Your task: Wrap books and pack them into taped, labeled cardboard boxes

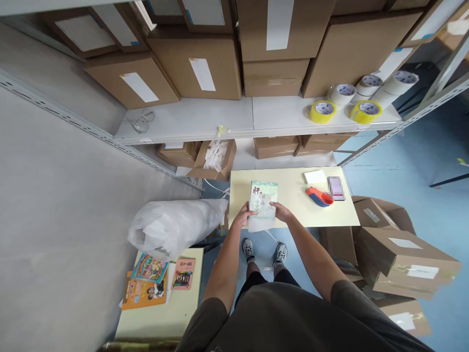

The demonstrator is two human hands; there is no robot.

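Observation:
Between my two hands is a pale green book (263, 198) with dark red characters on its cover. A whitish translucent plastic bag (259, 224) covers its lower part. My left hand (242, 215) grips the left edge, its thumb lying on the front. On the opposite edge, my right hand (281, 211) holds on with the thumb in front. The book is over the near edge of a cream table (289, 186). An orange and blue tape dispenser (319, 196) lies to the right, beside a phone (336, 188) and a white stack of paper (314, 176).
Shelving (205, 115) with cardboard boxes (198, 66) stands ahead, with yellow tape rolls (322, 112) on it. A large white plastic sack (176, 225) is at left, above a side table (146, 325) with several books (148, 291). Cartons (403, 254) are piled at right.

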